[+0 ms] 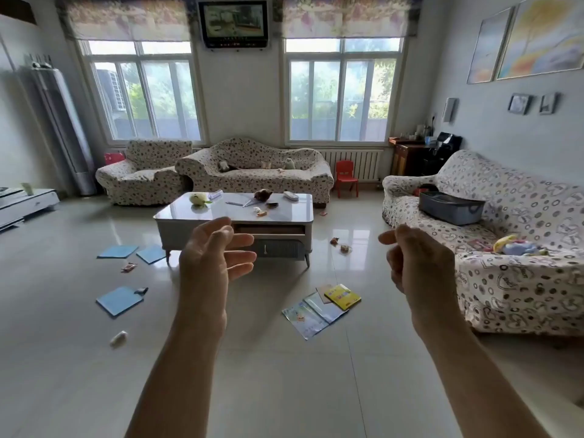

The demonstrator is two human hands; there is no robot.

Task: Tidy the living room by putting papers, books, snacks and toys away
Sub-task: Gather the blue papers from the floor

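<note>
My left hand and my right hand are raised in front of me, both empty with fingers loosely curled. On the floor lie blue papers, more blue sheets, a pile of books with a yellow one on top, snack wrappers and a small white thing. A yellow-green plush toy, a brown plush and small snacks sit on the coffee table. A colourful plush lies on the right sofa.
A grey storage bin rests on the right sofa. The back sofa holds small toys. An armchair stands at back left, a red child's chair by the radiator. A low white cabinet sits far left.
</note>
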